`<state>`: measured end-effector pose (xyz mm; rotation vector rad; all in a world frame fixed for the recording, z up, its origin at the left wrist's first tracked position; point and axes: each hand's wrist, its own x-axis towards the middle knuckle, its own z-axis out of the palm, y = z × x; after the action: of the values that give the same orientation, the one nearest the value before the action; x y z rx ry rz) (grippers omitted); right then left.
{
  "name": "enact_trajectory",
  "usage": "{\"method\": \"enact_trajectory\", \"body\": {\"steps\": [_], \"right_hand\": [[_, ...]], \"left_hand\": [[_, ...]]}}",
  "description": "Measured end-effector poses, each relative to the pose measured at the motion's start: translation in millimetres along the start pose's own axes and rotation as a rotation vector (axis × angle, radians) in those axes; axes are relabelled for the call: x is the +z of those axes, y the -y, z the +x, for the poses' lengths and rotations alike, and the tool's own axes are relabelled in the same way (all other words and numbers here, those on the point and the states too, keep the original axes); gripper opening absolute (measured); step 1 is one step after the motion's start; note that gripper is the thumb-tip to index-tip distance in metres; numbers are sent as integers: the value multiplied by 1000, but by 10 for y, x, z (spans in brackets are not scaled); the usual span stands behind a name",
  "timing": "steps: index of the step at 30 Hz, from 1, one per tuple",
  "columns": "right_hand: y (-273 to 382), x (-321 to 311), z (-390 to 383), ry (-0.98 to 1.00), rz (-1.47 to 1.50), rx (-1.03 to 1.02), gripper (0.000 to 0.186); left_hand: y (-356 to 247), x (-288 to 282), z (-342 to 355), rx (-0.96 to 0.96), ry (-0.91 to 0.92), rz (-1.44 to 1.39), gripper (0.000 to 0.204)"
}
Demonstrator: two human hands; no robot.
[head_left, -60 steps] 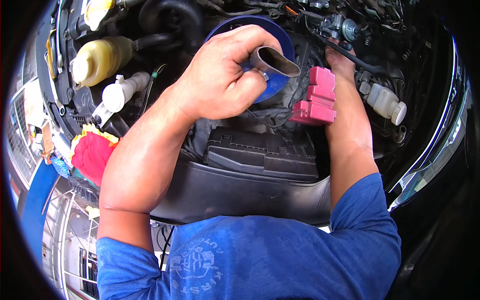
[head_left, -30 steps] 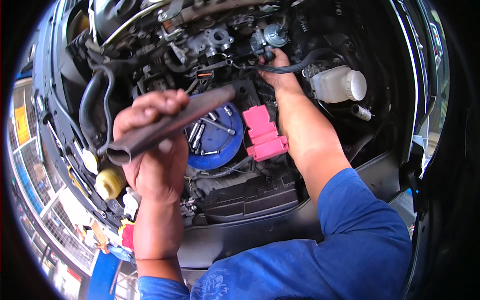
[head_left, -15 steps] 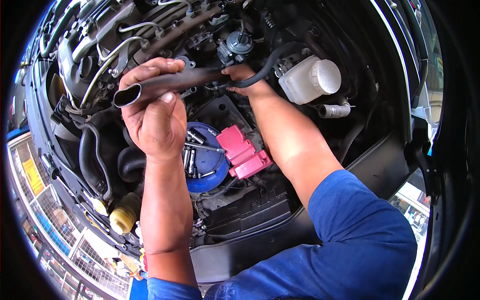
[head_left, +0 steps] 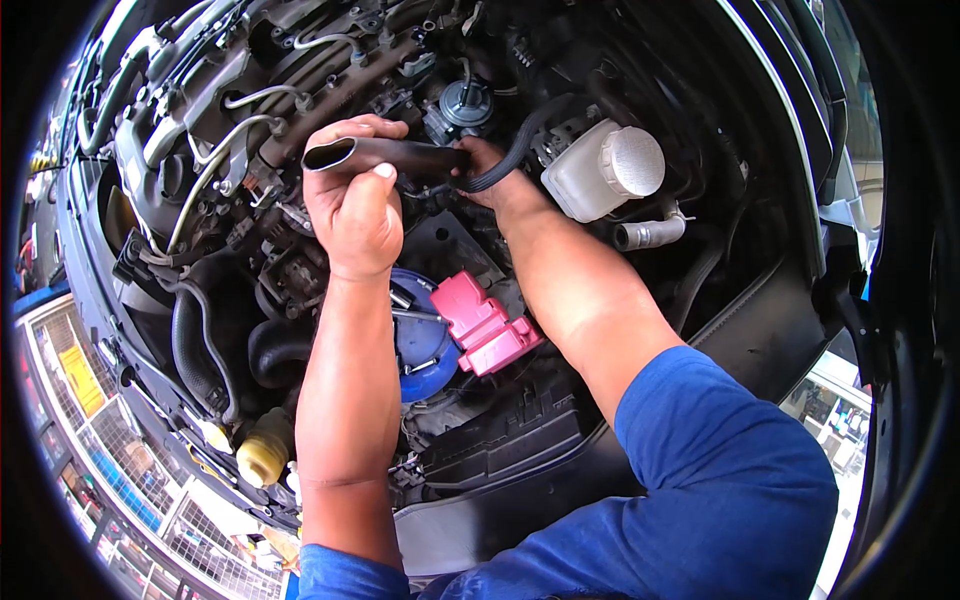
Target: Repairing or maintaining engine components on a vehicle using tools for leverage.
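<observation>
A thick black hose (head_left: 420,154) is held up over the engine bay, its open end facing left. My left hand (head_left: 352,205) is closed around that open end, thumb on the near side. At the hose's far right end my right hand (head_left: 484,172) grips it, some of its fingers hidden behind the hose and a thinner ribbed black hose (head_left: 515,152). Just beyond the right hand sits a round metal actuator (head_left: 466,102). Below the hands, a blue round tray (head_left: 428,382) with sockets and a ratchet-like tool lies partly behind my left forearm, beside a pink plastic cover (head_left: 488,322).
A white reservoir (head_left: 580,185) with a round cap stands right of my right hand, above a silver pipe end (head_left: 650,234). Metal fuel lines (head_left: 230,140) run across the engine at upper left. A yellowish cap (head_left: 263,460) sits at lower left.
My left hand and the hose's open end have moved right, and the hose now points more toward me. My right hand stays at the far end.
</observation>
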<state>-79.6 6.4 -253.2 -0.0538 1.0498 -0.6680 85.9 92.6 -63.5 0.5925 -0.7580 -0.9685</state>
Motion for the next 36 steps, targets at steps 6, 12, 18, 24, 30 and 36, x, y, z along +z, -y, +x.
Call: {"method": "enact_trajectory", "body": {"steps": [6, 12, 18, 24, 30, 36], "right_hand": [[-319, -9, 383, 7, 87, -63, 20], [-13, -395, 669, 235, 7, -163, 27], [-425, -140, 390, 172, -45, -124, 35], [-475, -379, 464, 178, -95, -130, 37], [-184, -488, 875, 160, -134, -153, 39], [-302, -545, 957, 199, -168, -160, 41]], "left_hand": [[307, -137, -145, -114, 28, 202, 37], [493, 106, 211, -1, 233, 458, 34], [349, 29, 257, -279, 216, 405, 25], [285, 51, 377, -234, 401, 704, 12], [348, 183, 414, -226, 418, 686, 10], [366, 167, 437, -254, 405, 701, 11]]}}
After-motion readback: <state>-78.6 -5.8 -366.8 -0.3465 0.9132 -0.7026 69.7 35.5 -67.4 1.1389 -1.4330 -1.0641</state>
